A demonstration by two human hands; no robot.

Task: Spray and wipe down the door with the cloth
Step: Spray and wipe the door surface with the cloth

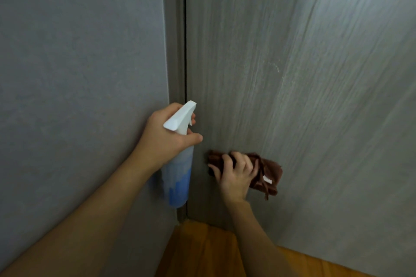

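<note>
While pressing the brown cloth (265, 175) flat to the lower door (292, 74), near its left edge and not far above the wooden floor (202, 252): wiping step judged under way. Right hand (236, 175) on the cloth, fingers curled over its bunched top, thumb spread at its left end. Left hand (166, 135) just left of that, wrapped round the neck of the spray bottle (180, 175), forefinger seemingly by the trigger, nozzle aimed up at the door edge beside the grey wall (78, 96). Bottle upright, blue liquid low inside. Faint streaks higher on the panel, wet or merely sheen, cannot tell. Next, probably: drag cloth rightward with firm even pressure, covering the low strip; spray again only where dry.
</note>
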